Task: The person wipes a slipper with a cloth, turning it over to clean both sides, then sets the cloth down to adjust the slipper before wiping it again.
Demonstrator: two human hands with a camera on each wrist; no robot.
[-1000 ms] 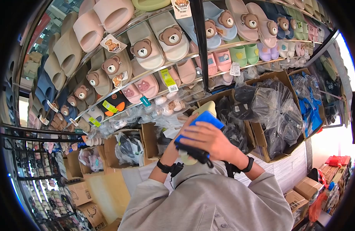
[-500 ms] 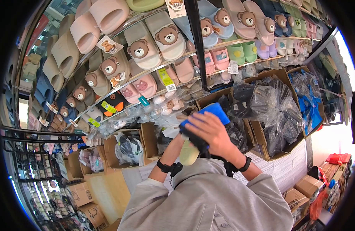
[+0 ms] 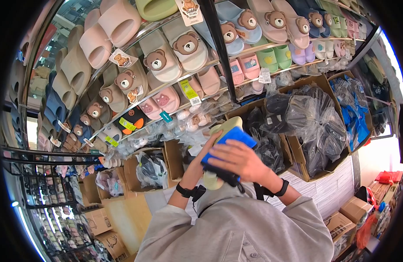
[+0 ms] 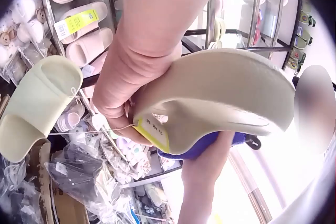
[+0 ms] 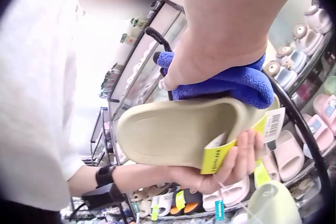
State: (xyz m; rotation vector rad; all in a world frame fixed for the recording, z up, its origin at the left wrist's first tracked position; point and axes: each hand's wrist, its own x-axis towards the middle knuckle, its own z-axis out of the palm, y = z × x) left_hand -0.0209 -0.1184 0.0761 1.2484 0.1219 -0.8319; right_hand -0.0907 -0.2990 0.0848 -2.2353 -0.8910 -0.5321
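My left hand (image 3: 206, 152) grips a pale green slide sandal (image 3: 231, 124) by its strap end, held up in front of my chest. In the right wrist view its footbed faces the camera, with a yellow tag (image 5: 213, 159) by the left fingers. My right hand (image 3: 238, 160) holds a fluffy blue cloth (image 3: 246, 138) with a black strap-like part against the sandal. Most of the cloth's contact side is hidden. A second pale green slide (image 4: 39, 98) hangs from a thin string beside the left hand in the left wrist view.
Shelves of slides with bear faces (image 3: 155, 60) rise in front. Below them stand cardboard boxes (image 3: 304, 168) with plastic-wrapped dark footwear (image 3: 313, 113). More cartons (image 3: 354, 208) sit at the lower right, and a rack of small goods (image 3: 57, 222) stands at the left.
The right hand and cloth rise slightly up and right, then come back down and left over the sandal. More of the sandal's upper end shows now. The left hand keeps its grip.
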